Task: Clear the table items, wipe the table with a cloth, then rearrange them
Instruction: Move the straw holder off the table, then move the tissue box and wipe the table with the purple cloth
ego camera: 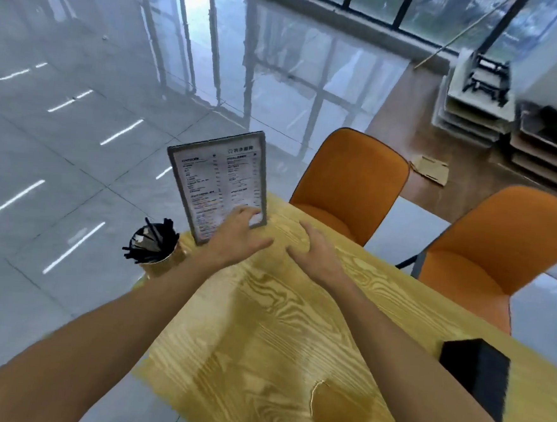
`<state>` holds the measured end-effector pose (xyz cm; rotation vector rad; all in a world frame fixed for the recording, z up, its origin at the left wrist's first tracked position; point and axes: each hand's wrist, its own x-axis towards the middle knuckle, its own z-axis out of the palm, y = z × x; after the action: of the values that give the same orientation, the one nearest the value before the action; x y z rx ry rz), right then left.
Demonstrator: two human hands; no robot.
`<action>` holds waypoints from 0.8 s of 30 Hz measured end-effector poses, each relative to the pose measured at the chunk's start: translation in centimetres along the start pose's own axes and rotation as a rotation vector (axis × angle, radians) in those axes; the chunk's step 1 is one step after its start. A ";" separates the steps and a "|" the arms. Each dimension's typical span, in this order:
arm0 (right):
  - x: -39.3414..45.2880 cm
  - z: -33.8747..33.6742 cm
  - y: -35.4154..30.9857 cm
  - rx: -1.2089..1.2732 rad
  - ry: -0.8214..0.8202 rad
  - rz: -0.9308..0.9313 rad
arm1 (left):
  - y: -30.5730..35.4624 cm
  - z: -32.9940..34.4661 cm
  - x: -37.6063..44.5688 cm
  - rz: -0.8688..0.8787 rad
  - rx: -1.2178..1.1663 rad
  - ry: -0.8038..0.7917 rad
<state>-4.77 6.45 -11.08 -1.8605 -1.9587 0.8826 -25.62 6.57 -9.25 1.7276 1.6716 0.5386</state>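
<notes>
The framed menu stand (218,183) stands upright, leaning back a little, at the far left corner of the yellow wood-grain table (262,335), its printed face turned toward the person. The left hand (239,234) reaches to its lower right part, fingers spread and laid over the bottom of the frame with the thumb out to the side; the picture is soft there, so whether the fingers actually pinch the frame or only rest against it is hard to tell. The right hand (314,249) is just beside it on the right, open with fingers loosely together, palm down over bare tabletop, holding nothing. Both forearms stretch in from the near edge of the view. Just left of the menu stand, at the table's left edge, sits a gold-coloured cup (158,255) stuffed with black sticks or straws that poke out at angles. Nearer the person, a brownish wet patch (339,412) lies on the wood toward the right. A black block-shaped object (476,373) rests by the right edge, partly behind the right forearm. Two orange chairs (348,182) stand on the far side of the table. Beyond them a flattened piece of cardboard (430,168) lies on the brown floor, with stacked boards (476,102) near the windows. Glossy grey floor tiles (62,129) mirror the window frames.
</notes>
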 end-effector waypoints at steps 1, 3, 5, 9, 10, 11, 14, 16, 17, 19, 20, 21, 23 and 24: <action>-0.7 -1.3 1.4 -0.013 0.018 0.030 | 1.3 1.1 0.3 -0.007 0.008 -0.039; -2.9 -4.0 4.8 -0.016 0.074 0.091 | 4.3 4.1 0.7 -0.008 0.028 -0.128; -5.3 -6.4 8.0 0.005 0.133 0.140 | 7.0 7.2 0.7 0.011 0.055 -0.200; -9.8 -9.9 13.4 0.053 0.193 0.243 | 11.3 12.9 0.0 0.087 0.089 -0.295; -10.9 -10.6 14.6 0.067 0.211 0.271 | 12.3 14.3 -0.3 0.103 0.086 -0.321; -11.9 -11.1 15.6 0.087 0.221 0.297 | 13.2 15.4 -0.6 0.116 0.084 -0.344; -15.1 -12.3 18.8 0.143 0.240 0.363 | 15.8 19.0 -1.8 0.167 0.105 -0.442; -17.1 -12.7 20.6 0.155 0.274 0.390 | 17.0 21.0 -2.8 0.189 0.104 -0.489; -18.1 -12.7 21.5 0.162 0.298 0.401 | 17.6 22.0 -3.4 0.192 0.094 -0.513; -20.1 -12.5 23.2 0.182 0.334 0.426 | 18.6 24.0 -4.9 0.195 0.073 -0.561; -21.3 -12.4 24.0 0.186 0.350 0.443 | 19.0 25.0 -5.8 0.199 0.065 -0.588; -22.3 -12.2 24.8 0.183 0.368 0.459 | 19.4 25.9 -6.6 0.203 0.057 -0.617; -24.8 -11.8 26.6 0.162 0.393 0.485 | 20.0 28.0 -8.6 0.213 0.058 -0.690; -26.2 -11.7 27.4 0.144 0.393 0.493 | 20.2 29.2 -9.7 0.214 0.063 -0.727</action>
<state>26.97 -17.14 -13.82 -2.2595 -1.1978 0.6840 8.17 -7.25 -13.80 1.8533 1.0025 -0.0682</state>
